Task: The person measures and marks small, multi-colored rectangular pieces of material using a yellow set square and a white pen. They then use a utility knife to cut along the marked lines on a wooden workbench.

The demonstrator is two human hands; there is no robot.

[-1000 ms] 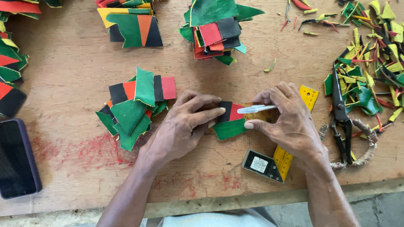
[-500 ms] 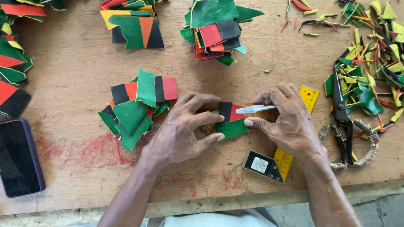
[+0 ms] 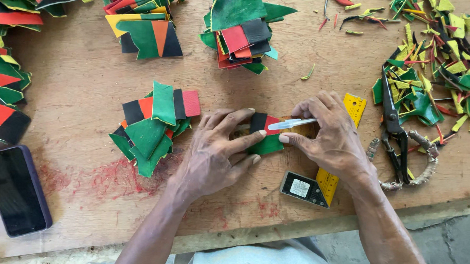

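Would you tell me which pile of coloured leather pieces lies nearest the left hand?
The pile of mostly green pieces just beside the left hand, at mid-table. The other piles sit farther off, along the table's top and left edges.
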